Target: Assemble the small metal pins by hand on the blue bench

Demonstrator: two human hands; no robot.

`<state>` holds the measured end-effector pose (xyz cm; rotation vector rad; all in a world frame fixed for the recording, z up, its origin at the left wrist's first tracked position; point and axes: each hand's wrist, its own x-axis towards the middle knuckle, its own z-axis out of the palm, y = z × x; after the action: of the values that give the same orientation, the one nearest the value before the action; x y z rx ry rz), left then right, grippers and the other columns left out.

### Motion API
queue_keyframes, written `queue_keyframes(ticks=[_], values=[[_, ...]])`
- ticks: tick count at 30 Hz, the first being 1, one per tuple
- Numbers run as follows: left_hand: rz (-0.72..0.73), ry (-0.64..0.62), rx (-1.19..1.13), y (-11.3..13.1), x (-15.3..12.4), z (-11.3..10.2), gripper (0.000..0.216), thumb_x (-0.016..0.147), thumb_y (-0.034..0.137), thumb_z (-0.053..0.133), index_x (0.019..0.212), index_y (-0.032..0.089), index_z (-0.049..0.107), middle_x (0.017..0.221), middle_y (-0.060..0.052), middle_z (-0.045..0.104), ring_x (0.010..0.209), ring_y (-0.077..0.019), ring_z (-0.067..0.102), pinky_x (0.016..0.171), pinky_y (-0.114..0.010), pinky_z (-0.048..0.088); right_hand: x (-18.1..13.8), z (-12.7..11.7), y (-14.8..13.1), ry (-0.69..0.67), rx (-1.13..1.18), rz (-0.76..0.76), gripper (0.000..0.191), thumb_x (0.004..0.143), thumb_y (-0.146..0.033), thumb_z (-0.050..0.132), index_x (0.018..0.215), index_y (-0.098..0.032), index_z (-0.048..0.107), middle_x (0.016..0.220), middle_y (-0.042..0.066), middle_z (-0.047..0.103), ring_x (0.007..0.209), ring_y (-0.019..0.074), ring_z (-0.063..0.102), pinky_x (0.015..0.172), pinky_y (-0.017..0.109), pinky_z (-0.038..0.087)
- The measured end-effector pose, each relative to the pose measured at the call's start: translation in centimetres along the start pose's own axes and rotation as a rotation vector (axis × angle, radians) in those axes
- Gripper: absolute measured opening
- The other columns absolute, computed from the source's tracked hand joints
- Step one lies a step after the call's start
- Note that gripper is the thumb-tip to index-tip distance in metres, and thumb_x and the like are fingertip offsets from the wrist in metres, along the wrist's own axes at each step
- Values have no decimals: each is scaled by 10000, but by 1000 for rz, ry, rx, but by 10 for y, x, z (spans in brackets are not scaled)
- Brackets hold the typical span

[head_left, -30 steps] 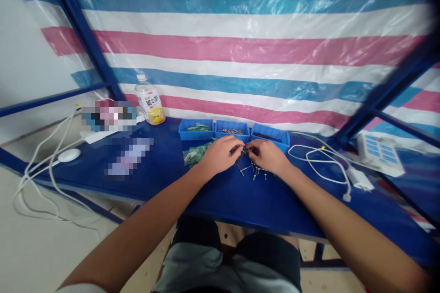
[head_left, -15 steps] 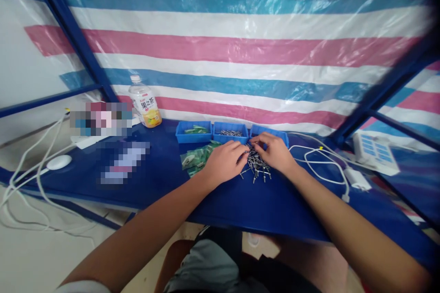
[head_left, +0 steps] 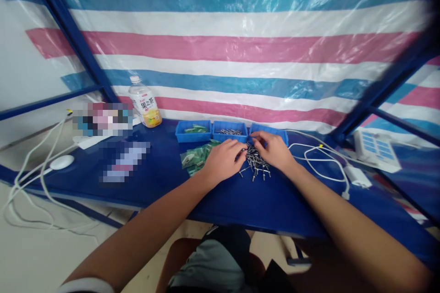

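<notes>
Slim silver pop rivets (head_left: 257,161) lie in a loose pile on the blue table. My left hand (head_left: 225,158) is at the pile's left side, its fingers curled closed around rivets whose dark ends show at the fingertips. My right hand (head_left: 273,149) is over the pile's right side, in front of the right blue bin (head_left: 282,136). Its thumb and fingers are bent together; anything between them is too small to make out. The middle blue bin (head_left: 229,138) contains more rivets. Small green packets (head_left: 196,158) lie left of my left hand, and similar green pieces are in the left blue bin (head_left: 193,136).
A drink bottle (head_left: 146,103) stands at the back left. White cables (head_left: 323,159) and a charger (head_left: 357,176) lie to the right, near a white power strip (head_left: 376,151). A round white pad (head_left: 62,162) sits at far left. Striped plastic sheeting (head_left: 220,48) hangs behind the table.
Both hands stay at the rivet pile with only small finger movements. The right fingertips have shifted slightly up toward the right bin. The camera view has moved a little.
</notes>
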<state>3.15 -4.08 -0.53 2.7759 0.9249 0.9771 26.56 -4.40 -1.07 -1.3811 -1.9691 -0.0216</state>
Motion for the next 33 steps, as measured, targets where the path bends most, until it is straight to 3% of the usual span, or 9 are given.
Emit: queue_keyframes(ticks=[7, 10, 16, 20, 24, 33], values=[[-6, 16, 2, 0, 1, 0, 238, 1060, 296, 494, 1179, 219, 685, 1000, -57, 726, 1014, -230, 665, 860, -355, 540, -1, 12, -17, 91, -4, -32, 238, 1026, -307, 527, 1136, -219, 718, 987, 75, 793, 851, 237, 750, 793, 336, 561], [-29, 25, -7, 1, 2, -3, 233, 1058, 303, 498, 1195, 220, 668, 964, -52, 732, 987, -228, 678, 832, -349, 538, 3, 14, -28, 130, 21, -9, 270, 1027, -328, 530, 1203, -214, 699, 840, 48, 759, 756, 223, 725, 717, 317, 549], [-102, 62, -47, 1, 3, -6, 424, 1060, 315, 479, 1471, 217, 515, 1046, -78, 760, 939, -231, 717, 788, -347, 562, 11, 8, -40, 143, 137, 17, 281, 1021, -335, 525, 1237, -226, 667, 772, 19, 709, 640, 194, 664, 660, 312, 531], [-88, 63, -119, -2, 3, -5, 519, 1063, 285, 452, 1576, 217, 417, 1164, -103, 762, 1015, -236, 731, 871, -363, 585, 8, 9, -43, 134, 141, 3, 266, 1005, -327, 540, 1226, -231, 653, 802, 32, 728, 647, 204, 664, 665, 334, 541], [-92, 70, -168, -5, 2, -5, 502, 1069, 260, 425, 1568, 228, 459, 1231, -109, 747, 1090, -237, 724, 974, -392, 579, 3, 11, -44, 101, 173, -12, 270, 1007, -316, 550, 1251, -236, 633, 876, 38, 752, 699, 203, 693, 680, 330, 556], [-84, 64, -240, -11, 2, -4, 469, 1056, 246, 460, 1519, 222, 524, 1207, -82, 764, 1055, -221, 730, 938, -361, 593, -7, 15, -43, 109, 193, -28, 349, 989, -277, 580, 1335, -235, 586, 968, 44, 772, 769, 204, 730, 711, 332, 583]])
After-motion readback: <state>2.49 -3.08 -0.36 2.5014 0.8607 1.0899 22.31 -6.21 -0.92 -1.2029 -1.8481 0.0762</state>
